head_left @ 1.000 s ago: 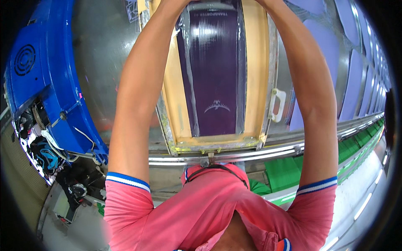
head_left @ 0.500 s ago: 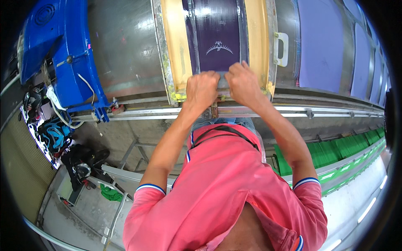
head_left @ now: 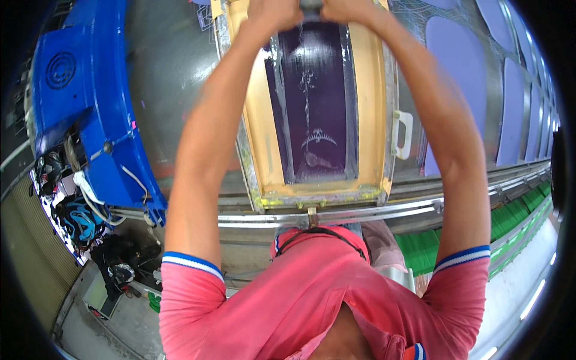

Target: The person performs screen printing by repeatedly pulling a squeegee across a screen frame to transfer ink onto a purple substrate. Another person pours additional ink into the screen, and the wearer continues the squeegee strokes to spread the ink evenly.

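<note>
The top edge cuts off the left hand (head_left: 273,13) and right hand (head_left: 348,9); most of their fingers are out of sight, and their hold on the grey tool (head_left: 311,5) between them cannot be made out. That tool is cropped too, as is the frame's (head_left: 321,199) far end. The left forearm (head_left: 210,114) hides a stretch of the frame's left side; the right forearm (head_left: 447,120), slightly blurred, covers part of a lilac sheet (head_left: 459,66). The pale mark's (head_left: 319,139) finer strokes are too small to tell.
</note>
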{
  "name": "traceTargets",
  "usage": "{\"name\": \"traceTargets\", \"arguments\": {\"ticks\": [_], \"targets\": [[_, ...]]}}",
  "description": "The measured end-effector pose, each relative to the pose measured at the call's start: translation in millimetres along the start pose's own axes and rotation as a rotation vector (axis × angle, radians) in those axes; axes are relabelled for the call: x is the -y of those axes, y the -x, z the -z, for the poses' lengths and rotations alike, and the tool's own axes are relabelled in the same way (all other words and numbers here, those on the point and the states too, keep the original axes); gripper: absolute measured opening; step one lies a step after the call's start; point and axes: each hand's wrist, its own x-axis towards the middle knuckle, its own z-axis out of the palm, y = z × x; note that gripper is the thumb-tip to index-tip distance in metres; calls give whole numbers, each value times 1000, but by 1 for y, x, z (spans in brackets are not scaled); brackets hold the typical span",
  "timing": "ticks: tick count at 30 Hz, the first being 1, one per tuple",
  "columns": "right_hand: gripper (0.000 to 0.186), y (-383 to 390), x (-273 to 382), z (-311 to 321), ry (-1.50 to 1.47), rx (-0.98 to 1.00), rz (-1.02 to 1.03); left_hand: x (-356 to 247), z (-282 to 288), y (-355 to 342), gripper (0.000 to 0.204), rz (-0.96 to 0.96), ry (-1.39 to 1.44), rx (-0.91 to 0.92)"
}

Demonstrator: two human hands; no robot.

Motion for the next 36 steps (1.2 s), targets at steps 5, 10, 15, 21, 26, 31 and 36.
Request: {"name": "traceTargets", "arguments": {"ticks": [5,10,15,21,26,31,36], "targets": [[16,-62,-27,32,124,-66,59,22,18,-78,22,-81,122,-159],[14,-8,-19,-11,180,-135,103,-10,7,-5,18,-90,109,-143],[17,128,45,-47,24,22,102,-48,-24,135,27,-83,112,-21],[12,309,119,-93,-48,44,144,-111,-56,318,16,-98,334,73],[40,353,129,-92,-328,-77,108,-126,-65,361,24,-97,367,-1],[44,317,23,-99,-25,-763,-458,-124,-58,366,33,-40,328,-36],[29,305,-39,-98,-741,-382,-809,-138,-65,402,34,-49,344,-67]]}}
